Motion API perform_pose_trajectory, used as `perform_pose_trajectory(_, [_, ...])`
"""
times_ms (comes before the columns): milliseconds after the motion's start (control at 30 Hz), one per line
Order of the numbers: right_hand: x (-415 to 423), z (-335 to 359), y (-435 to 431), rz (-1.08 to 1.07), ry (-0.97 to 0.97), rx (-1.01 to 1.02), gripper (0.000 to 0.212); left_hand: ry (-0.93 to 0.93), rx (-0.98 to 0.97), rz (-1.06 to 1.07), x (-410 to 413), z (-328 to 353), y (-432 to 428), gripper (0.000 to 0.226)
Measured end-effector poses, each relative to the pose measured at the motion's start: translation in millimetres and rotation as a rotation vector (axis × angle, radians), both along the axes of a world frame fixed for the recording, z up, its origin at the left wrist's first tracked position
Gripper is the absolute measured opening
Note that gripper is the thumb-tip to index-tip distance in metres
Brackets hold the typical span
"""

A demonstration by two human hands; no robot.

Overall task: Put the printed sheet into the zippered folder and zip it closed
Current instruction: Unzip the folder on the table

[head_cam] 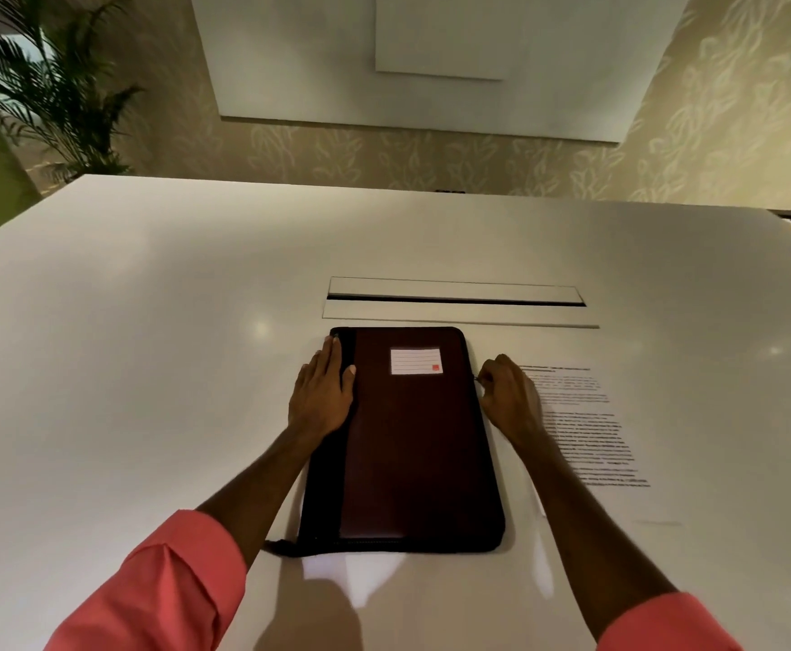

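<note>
A dark brown zippered folder (417,444) with a white label lies closed and flat on the white table (149,345), straight in front of me. My left hand (323,392) rests flat on its left spine edge, fingers together. My right hand (508,394) is at the folder's right edge near the top, fingers pinched on the small zipper pull. The printed sheet (586,429) lies on the table just right of the folder, partly under my right hand and forearm.
A long cable slot with a hinged flap (454,298) is set into the table just beyond the folder. A potted palm (46,86) stands past the far left corner. A patterned wall with white panels is behind the table.
</note>
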State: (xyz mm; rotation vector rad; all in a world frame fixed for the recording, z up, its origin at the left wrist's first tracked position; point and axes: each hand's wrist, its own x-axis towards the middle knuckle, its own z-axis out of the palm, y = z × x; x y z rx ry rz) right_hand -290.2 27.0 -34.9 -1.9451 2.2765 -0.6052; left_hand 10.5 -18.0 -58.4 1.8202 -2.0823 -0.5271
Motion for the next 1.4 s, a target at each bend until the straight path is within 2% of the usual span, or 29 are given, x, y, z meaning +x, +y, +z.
perform_pose_trajectory(167, [3,-10,30,0.017,-0.027,-0.009,0.008,-0.002,-0.013,0.013,-1,5,6,0.065])
perform_pose_trajectory(333, [1,-17,57,0.021,-0.048,-0.034,0.011,-0.004,-0.014,0.035,-2,11,12,0.065])
perform_pose_trajectory(467, [2,-17,71,0.018,-0.065,-0.09,0.008,-0.037,0.063,0.054,-6,19,11,0.066])
perform_pose_trajectory(633, [1,-9,73,0.058,-0.102,-0.117,0.012,-0.101,0.024,-0.119,3,10,39,0.066])
perform_pose_trajectory(800, [4,-5,78,0.071,-0.132,-0.116,0.017,-0.07,-0.015,-0.237,25,-7,95,0.063])
perform_pose_trajectory(1100, [6,-13,120,0.074,-0.192,-0.165,0.01,-0.075,0.089,-0.212,23,0,121,0.063])
perform_pose_trajectory(1400, [9,-29,171,0.119,-0.232,-0.221,0.015,-0.062,0.137,-0.198,21,10,129,0.062])
